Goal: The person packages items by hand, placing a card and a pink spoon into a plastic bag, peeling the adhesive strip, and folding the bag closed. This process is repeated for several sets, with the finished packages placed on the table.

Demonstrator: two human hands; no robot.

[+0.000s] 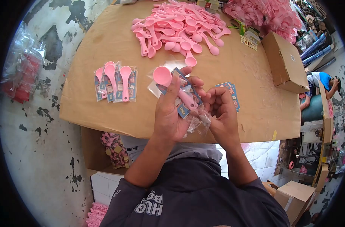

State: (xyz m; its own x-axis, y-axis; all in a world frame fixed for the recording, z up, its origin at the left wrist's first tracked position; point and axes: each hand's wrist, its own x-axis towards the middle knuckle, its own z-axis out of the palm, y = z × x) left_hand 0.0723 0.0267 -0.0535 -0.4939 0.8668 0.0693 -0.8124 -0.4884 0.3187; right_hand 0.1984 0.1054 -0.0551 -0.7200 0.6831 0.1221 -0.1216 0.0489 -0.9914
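Observation:
My left hand is closed around a pink spoon and a blue printed card behind it. The spoon's bowl points up and left, its handle down and right. Around the handle end is a clear plastic bag, partly hidden by my fingers. With bent fingers, my right hand pinches the side of this bag. To the left on the table lie several bagged pink spoons with blue cards. A small stack of blue cards sits just beyond my right hand.
A heap of loose pink spoons covers the far part of the brown table. At the right edge stands a cardboard box, near a large bag of pink spoons. Another person sits farther right. A peeling wall borders the left.

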